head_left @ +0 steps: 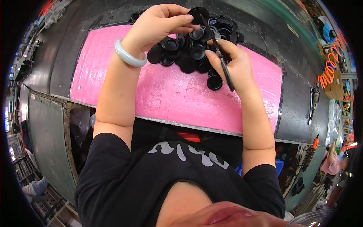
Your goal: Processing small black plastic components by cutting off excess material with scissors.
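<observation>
Above the pile, my left hand (164, 20) pinches a black round disc (197, 15) between thumb and fingers, holding it up by its edge. My right hand (236, 64) is closed around a slim black pointed tool (226, 72), whose exact kind I cannot make out. The tool's narrow tip reaches up to the disc and overlaps it; whether it touches cannot be told. Beneath and between both hands lies a heap of black round caps (172, 45), some with raised rims. One cap (214, 82) rests at the near edge of the heap.
A pink sheet (181, 102) covers the near part of the dark worktable (302, 102). An orange coiled hose (332, 66) hangs at the right, near cardboard boxes (333, 87). An orange-handled tool (314, 145) hangs off the table's right side. Another person (332, 160) is farther right.
</observation>
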### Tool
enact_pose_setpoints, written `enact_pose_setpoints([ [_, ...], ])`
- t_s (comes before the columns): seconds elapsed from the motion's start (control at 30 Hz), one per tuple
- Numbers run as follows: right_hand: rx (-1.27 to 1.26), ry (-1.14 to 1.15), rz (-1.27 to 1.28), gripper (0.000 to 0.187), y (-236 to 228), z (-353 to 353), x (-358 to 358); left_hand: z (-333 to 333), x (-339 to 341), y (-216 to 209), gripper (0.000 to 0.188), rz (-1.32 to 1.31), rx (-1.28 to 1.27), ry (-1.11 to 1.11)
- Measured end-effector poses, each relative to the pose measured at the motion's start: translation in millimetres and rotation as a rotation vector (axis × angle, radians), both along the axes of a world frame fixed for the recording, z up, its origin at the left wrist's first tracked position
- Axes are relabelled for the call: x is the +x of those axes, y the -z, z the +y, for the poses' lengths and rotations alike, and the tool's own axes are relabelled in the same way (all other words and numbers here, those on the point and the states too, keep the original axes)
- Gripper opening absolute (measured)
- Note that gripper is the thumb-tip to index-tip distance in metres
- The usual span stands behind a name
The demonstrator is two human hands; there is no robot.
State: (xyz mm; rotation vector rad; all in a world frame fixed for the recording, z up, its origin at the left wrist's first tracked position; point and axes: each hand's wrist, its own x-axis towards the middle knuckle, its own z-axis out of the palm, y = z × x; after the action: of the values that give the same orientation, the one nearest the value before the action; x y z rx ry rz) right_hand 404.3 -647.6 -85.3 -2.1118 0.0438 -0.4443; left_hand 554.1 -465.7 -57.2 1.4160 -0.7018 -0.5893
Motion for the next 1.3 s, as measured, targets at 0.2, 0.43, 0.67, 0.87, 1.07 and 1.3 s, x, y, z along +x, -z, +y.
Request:
enact_pose_setpoints([
  [0.2,-0.043,0.044,-0.042,0.034,1,-1,3,-6,4,11,0.022,0.083,-0.229,0.165],
  [0.43,-0.279,0.093,-0.193,0.042,-2,-3,4,-14,-11,1,0.022,0.229,-0.321,-0.013],
  [0.67,-0.300,0.042,-0.209,0.044,-7,-3,3,-13,-12,-1,0.035,0.154,-0.302,-0.109],
  [0.87,-0.258,-0.017,-0.178,0.033,-5,-6,3,-10,-9,2,0.038,0.086,-0.265,-0.115],
  [1.07,-0.236,-0.015,-0.138,0.023,-9,-5,-1,-15,-16,-4,0.022,0.215,-0.349,-0.120],
  [1.3,0.067,-0.084,-0.026,0.024,-13,5,-5,-17,-12,-4,0.021,0.510,-0.500,0.032],
])
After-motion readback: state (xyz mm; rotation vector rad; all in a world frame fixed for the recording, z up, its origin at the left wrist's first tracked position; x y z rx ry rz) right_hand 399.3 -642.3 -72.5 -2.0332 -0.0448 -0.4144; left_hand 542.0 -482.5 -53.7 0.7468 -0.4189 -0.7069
